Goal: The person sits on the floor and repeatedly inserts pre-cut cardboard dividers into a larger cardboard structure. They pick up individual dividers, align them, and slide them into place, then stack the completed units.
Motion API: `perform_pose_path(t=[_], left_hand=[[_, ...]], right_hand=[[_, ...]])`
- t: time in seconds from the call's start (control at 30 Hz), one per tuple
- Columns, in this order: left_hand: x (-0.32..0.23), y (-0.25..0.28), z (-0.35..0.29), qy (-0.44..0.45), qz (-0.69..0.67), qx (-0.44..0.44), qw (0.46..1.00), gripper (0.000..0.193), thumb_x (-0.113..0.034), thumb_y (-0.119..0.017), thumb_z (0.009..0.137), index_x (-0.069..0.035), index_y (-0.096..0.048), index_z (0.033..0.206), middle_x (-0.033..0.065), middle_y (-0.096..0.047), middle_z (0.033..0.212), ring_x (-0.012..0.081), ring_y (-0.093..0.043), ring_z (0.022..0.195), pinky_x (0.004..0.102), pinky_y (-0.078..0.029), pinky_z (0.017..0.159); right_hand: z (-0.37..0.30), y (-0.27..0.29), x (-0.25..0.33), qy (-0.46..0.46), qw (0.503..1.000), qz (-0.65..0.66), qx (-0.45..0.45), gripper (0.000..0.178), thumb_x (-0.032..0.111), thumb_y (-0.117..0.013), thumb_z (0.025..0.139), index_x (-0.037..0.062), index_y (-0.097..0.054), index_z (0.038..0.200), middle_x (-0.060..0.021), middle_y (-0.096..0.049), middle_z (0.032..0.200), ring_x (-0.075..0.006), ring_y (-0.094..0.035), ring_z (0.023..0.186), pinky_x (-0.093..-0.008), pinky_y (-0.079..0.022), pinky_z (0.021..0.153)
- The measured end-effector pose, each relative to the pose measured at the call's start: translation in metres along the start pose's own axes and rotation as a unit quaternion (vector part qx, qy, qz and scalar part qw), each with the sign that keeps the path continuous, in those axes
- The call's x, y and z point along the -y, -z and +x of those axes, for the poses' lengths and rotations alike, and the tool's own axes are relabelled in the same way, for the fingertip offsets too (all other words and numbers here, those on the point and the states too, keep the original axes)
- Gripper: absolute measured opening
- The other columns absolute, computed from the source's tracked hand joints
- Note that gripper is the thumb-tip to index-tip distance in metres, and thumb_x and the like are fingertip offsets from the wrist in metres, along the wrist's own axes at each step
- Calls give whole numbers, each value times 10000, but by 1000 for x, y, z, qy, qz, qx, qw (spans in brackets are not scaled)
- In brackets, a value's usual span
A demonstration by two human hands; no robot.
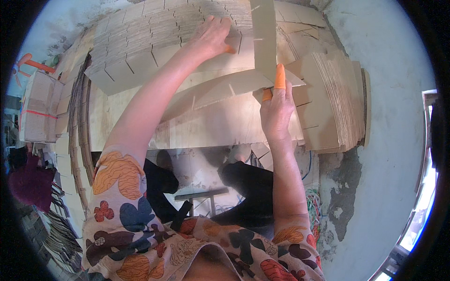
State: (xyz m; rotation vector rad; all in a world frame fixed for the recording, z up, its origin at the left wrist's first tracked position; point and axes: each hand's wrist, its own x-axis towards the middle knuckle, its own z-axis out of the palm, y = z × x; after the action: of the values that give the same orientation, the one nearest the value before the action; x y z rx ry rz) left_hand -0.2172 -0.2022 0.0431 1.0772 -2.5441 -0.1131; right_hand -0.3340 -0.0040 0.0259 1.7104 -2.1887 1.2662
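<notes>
My left hand [213,38] reaches to the long stack of slotted cardboard strips [136,51] at the back of the table. Its fingers lie over the stack's edges, with the orange-tipped thumb apart from them. My right hand [276,110], with orange finger covers, grips slotted cardboard strips right of the middle. One strip [265,40] points away from me, and another long strip [211,93] runs left from the grip, slightly bowed over the wooden table. They meet near my right fingertips; whether their slots are joined I cannot tell.
A fanned stack of cardboard pieces [328,103] stands at the table's right, near a white wall [393,103]. More cardboard stacks [79,112] line the left side, beside a taped box [40,107]. Below the wooden tabletop [211,131] are my legs and a metal frame [201,194].
</notes>
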Motion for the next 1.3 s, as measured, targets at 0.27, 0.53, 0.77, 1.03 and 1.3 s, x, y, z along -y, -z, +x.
perform_pose_path(t=[0.27,0.53,0.77,1.03,1.3], left_hand=[[31,-34,2,-82,36,-23,996,239,-124,-681,703,-21,-567,886,134,-605,896,308,-550,939,412,-470,761],[23,-31,-8,-86,-14,-73,994,138,-111,-665,713,-51,-603,822,118,-606,706,299,-591,755,413,-478,676],[31,-36,-5,-142,65,-140,978,166,-89,-604,717,-80,-633,880,65,-590,759,228,-561,864,360,-465,761],[27,-30,-10,-163,44,-107,980,160,-99,-638,736,-69,-603,888,83,-574,754,251,-570,793,360,-459,716],[15,-17,-9,-167,-18,-101,981,168,-70,-666,720,-62,-587,868,96,-559,713,272,-584,731,393,-492,600]], right_hand=[[-3,-3,2,23,999,24,-23,696,-120,-586,709,85,-415,1352,-126,-566,1003,-265,-594,767,-309,-501,689],[-1,1,5,22,999,27,-12,687,-112,-573,706,87,-422,1346,-123,-565,1013,-249,-603,793,-305,-503,696],[-1,5,12,10,1000,16,-5,686,-111,-573,711,98,-423,1347,-102,-565,1010,-242,-607,809,-305,-504,708],[-4,1,2,38,999,10,-6,695,-122,-588,712,96,-418,1350,-105,-562,1006,-247,-610,797,-312,-511,693],[-6,4,0,25,999,-20,20,701,-130,-581,711,91,-413,1355,-116,-557,985,-245,-605,774,-313,-517,696]])
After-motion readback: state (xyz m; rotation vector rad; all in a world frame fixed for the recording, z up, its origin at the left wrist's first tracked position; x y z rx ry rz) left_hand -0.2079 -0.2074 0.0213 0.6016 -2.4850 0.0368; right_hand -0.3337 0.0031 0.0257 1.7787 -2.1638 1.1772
